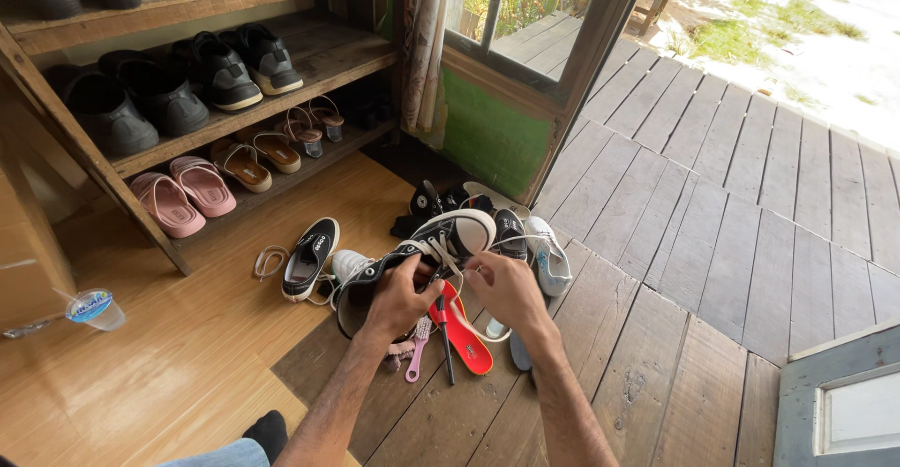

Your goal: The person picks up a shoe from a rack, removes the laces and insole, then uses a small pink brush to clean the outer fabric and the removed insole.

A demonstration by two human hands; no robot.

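1. Black canvas high-top sneaker (412,261) with a white toe sits over the wooden floor (656,242), gripped at its side by my left hand (401,300).
2. White lace (457,263) is pinched in my right hand (506,289).
3. Red insole (466,336), pink brush (418,345) and 1 black slip-on (310,259) lie nearby.

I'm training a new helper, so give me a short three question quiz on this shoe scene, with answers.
1. True or false: the left hand holds a black high-top sneaker.
2. What do the right hand fingers pinch? A) white lace B) pink brush C) plastic cup
3. Which colour is the insole on the floor below the hands?

Key: 1 true. 2 A, the lace. 3 red.
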